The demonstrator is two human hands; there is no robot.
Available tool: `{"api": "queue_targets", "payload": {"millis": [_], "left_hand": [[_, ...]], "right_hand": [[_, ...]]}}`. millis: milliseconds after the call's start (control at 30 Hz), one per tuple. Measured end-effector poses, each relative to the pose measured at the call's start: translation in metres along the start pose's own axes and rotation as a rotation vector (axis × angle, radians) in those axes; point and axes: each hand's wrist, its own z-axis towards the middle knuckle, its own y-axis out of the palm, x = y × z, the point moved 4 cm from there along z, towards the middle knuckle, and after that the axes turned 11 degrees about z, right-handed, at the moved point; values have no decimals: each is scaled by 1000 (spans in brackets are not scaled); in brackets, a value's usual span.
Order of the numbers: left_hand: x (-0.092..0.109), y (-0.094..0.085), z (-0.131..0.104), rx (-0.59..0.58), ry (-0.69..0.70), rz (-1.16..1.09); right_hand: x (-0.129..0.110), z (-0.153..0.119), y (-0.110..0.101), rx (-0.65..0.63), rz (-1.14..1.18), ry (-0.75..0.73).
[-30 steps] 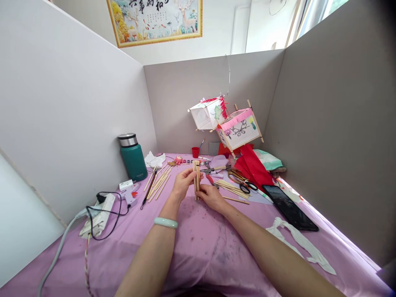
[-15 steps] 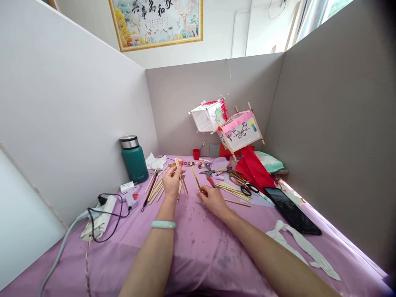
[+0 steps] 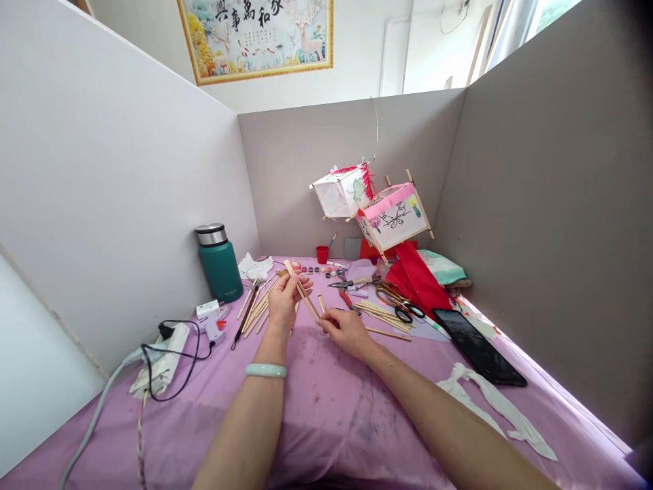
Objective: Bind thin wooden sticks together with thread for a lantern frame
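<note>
Grey walls (image 3: 300, 143) stand at the left, far and right edges of the worktop (image 3: 326, 408), so keep your elbows in. Your open room is over its middle, toward the near edge. Two paper lanterns (image 3: 392, 214) hang above the far right part; a high lift there could knock them. A bottle (image 3: 220, 272) stands by the left edge and a phone (image 3: 479, 347) lies by the right edge.

Your left hand (image 3: 283, 299) is half closed, thumb and fingers around the upper part of some sticks (image 3: 308, 300), tilted above the worktop's middle; I cannot tell how many. Your right hand (image 3: 347, 332) is pinched near their lower ends and seems to hold a single stick (image 3: 321, 301). This wood should be light, stiff and not slippery, but thin, so bending may snap it. Better grip lightly, near the middle.
</note>
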Motion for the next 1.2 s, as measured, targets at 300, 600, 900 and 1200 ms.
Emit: {"api": "queue_targets", "payload": {"millis": [300, 600, 900, 1200], "left_hand": [[-4, 0, 1, -96, -118, -14], [-4, -2, 1, 7, -108, -1], [-8, 14, -9, -187, -60, 223], [-11, 31, -22, -467, -12, 323]], "right_hand": [[-7, 10, -46, 536, 678, -25], [-9, 10, -94, 813, 766, -187], [-17, 9, -68, 557, 578, -154], [-5, 8, -27, 192, 344, 24]]}}
